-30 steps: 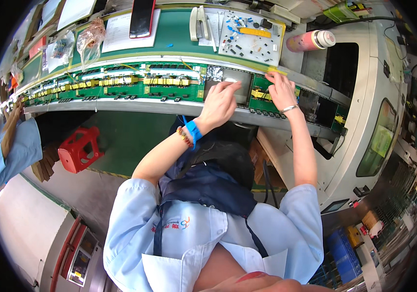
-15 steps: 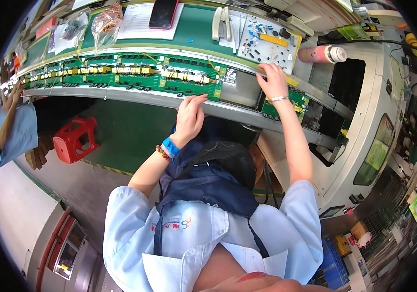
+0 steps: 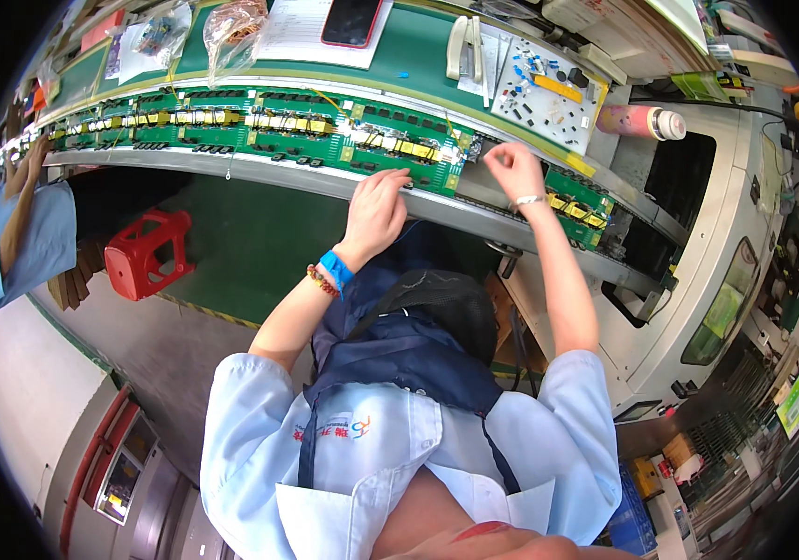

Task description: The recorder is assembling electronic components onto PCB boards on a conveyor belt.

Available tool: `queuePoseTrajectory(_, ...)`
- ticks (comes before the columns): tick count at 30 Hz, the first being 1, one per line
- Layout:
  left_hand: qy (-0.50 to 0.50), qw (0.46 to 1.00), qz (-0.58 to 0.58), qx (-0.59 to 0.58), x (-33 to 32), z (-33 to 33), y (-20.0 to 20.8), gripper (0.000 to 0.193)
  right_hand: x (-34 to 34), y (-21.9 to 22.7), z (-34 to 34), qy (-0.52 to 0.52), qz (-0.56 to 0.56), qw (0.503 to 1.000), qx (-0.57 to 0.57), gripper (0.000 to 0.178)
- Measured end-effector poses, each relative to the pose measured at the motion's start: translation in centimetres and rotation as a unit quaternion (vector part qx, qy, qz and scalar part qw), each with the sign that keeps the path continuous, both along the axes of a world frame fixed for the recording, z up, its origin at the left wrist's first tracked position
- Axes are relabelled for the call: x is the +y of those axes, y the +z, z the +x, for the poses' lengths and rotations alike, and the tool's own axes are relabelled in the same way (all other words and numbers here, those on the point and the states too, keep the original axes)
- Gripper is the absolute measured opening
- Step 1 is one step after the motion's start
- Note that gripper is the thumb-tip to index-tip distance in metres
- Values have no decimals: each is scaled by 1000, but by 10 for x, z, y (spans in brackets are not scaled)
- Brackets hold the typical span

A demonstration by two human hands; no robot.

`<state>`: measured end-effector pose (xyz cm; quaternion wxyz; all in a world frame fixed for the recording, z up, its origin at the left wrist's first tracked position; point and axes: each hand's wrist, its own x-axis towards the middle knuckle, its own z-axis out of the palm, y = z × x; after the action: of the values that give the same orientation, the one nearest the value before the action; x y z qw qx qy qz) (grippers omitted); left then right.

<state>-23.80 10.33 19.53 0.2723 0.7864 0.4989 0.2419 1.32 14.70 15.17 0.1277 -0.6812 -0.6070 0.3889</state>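
"Fingers of our left hand [image 3: 377, 215] together?"

"Yes, by the near edge of a green circuit board [image 3: 403, 144], which stretched left to right beyond them."

"And our right hand [image 3: 519, 175]?"

"Nearer its right end, fingertips curled close; whether either gripped anything, we couldn't tell. Right of them, apart from it, a second board [image 3: 579, 211] sat on metal rails [image 3: 465, 215]."

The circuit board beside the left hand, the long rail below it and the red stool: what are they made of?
Circuit board: probably coated laminate, satin green, judging by its flat face carrying small components.
Long rail: likely metal, plain grey with a dull sheen.
Red stool: seemingly moulded plastic, semi-glossy, with uniform colour and cut-out sides.
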Motion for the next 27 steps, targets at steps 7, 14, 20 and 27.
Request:
queuePoseTrajectory(7,-115,993,-11,26,11,14,-18,29,-45,-7,-48,-255,-304,809,435,20)
queuePoseTrajectory(14,-136,990,-11,36,3,7,-23,30,-47,-9,-71,-308,-336,731,508,21)
queuePoseTrajectory(20,-112,989,29,92,9,13,-26,32,-45,-13,-75,-323,-356,729,487,22)
queuePoseTrajectory(27,-157,982,-17,100,15,8,-28,33,-54,-24,-51,-262,-278,844,376,21)
